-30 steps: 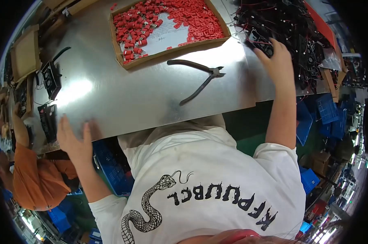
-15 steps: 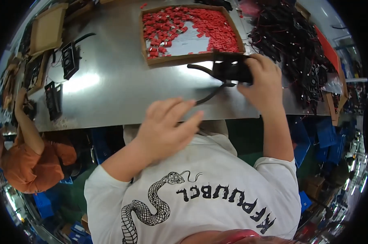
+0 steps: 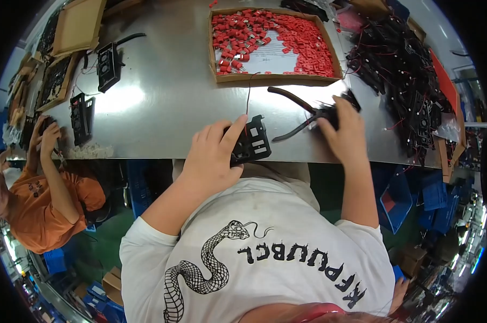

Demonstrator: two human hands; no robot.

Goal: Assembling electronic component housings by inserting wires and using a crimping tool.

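Observation:
My left hand [image 3: 214,153] is closed around a black plastic housing [image 3: 256,141] with rectangular openings, just above the table's near edge. A thin dark wire [image 3: 248,97] rises from that housing toward the box. To the right, my right hand [image 3: 343,129] is at the head end of black-handled pliers [image 3: 292,97], its fingers bent around them. The two curved handles point left and stand spread apart. Another dark part [image 3: 352,99] shows beyond my right fingers; motion smears it, so I cannot tell its kind.
A shallow cardboard box [image 3: 278,81] of small red parts stands at the back. Black housings with wires [image 3: 405,91] are heaped at right. Separate black housings [image 3: 109,67] lie at left. A co-worker in an orange shirt [image 3: 49,210] works at the far left.
My left hand, empty before, has taken hold of a black housing. The right hand has come nearer, with the pliers' handles lower. The whole view has shifted slightly.

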